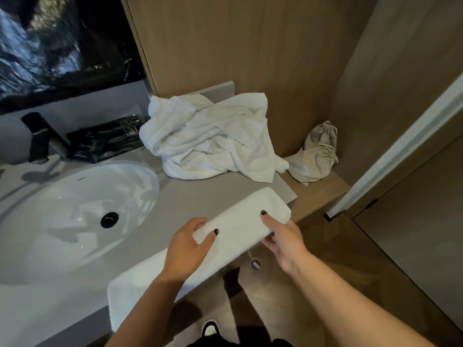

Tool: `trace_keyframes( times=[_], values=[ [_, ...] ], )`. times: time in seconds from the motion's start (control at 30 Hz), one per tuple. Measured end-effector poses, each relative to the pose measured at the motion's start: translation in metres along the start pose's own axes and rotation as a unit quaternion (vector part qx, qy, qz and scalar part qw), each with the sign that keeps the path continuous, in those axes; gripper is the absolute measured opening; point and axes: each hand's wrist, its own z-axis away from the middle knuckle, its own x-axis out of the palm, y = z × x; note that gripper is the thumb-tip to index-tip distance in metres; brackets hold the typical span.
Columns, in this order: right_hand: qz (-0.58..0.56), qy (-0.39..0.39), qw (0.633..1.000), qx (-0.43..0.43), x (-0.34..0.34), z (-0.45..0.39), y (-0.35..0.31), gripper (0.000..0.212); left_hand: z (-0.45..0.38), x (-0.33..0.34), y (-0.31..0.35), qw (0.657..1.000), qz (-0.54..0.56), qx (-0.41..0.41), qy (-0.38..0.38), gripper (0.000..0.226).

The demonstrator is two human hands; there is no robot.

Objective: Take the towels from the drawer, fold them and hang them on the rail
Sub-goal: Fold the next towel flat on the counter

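Both forearms are bare, without sleeves. Glossy black polish covers the nails of the left hand (186,249) and right hand (283,240).

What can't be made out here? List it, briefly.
- Rail and drawer: not in the head view at all.
- Folded towel: its near end is covered by the left hand and forearm.
- Right hand: its fingers go under the towel, so the grip is hidden.
- Towel pile: the count is unclear, too crumpled.
- Dark packets: print too small.

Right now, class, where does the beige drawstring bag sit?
In the head view, the beige drawstring bag sits right of centre on the wooden ledge, against the wall, beside the crumpled white towels.
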Motion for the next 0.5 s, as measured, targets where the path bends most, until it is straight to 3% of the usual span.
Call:
trace_keyframes(
  times=[0.1, 0.2, 0.33, 0.5],
  values=[
    [0.053, -0.080, 0.993, -0.063, -0.009, 0.021, -0.023, 0.034, 0.024, 0.004, 0.018, 0.985, 0.139, -0.102, 0.027, 0.024],
    [0.106, -0.153, 0.974, -0.129, -0.019, 0.047, -0.053, 0.024, 0.046, 0.014, 0.044, 0.932, 0.313, -0.174, -0.062, 0.029],
    [0.151, -0.217, 0.938, -0.223, -0.034, 0.081, -0.095, 0.017, 0.071, 0.040, 0.097, 0.936, 0.318, -0.140, -0.060, 0.016],
    [0.147, -0.154, 0.925, -0.315, -0.056, 0.112, -0.155, 0.012, 0.077, 0.050, 0.176, 0.936, 0.334, -0.062, 0.093, 0.025]
  ],
)
